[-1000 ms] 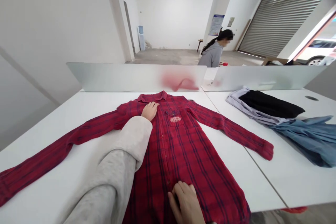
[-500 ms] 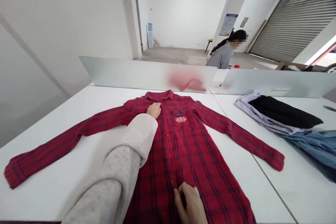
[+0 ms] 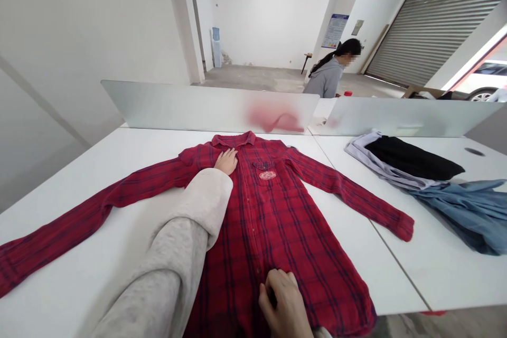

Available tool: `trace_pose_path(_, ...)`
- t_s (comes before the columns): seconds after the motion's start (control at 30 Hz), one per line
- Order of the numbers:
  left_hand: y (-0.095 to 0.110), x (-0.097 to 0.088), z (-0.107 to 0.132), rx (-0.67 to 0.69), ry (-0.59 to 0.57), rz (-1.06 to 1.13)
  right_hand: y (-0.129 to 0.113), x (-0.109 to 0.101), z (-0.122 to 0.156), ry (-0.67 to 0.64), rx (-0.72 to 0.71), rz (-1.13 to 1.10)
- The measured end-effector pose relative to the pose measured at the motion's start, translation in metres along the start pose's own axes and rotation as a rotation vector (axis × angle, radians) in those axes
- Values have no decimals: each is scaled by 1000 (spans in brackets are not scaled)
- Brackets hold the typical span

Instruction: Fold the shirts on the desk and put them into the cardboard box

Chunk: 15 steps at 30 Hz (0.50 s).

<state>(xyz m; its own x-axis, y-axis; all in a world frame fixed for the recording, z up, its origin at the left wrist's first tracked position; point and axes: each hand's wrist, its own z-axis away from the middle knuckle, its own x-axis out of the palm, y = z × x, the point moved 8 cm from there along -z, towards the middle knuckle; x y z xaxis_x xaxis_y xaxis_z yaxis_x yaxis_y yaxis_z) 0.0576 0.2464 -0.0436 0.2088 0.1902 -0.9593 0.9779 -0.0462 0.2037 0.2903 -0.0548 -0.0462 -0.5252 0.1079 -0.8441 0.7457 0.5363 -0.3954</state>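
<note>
The red plaid button-up shirt (image 3: 301,232) lies front side up on the white desk (image 3: 352,248), collar toward the frosted partition (image 3: 178,108), sleeves spread to both sides. The left hand (image 3: 226,161) rests on the placket just below the collar, fingers together; whether they grip fabric cannot be determined. The right hand (image 3: 284,298) contacts the lower front beside the button line, fingers curled; a grip cannot be confirmed. A black garment (image 3: 412,158) lies to the right, well apart.
</note>
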Motion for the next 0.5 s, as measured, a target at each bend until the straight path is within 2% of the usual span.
trace_pose_path(0.2,0,-6,0,-30,36,-32,1,2,1,7,-15,11)
trace_pose_path(0.3,-2,-6,-10,-62,26,-50,2,2,0,20,-22,16)
trace_pose_path(0.5,2,2,-29,-33,-21,-73,2,6,3,85,-16,14)
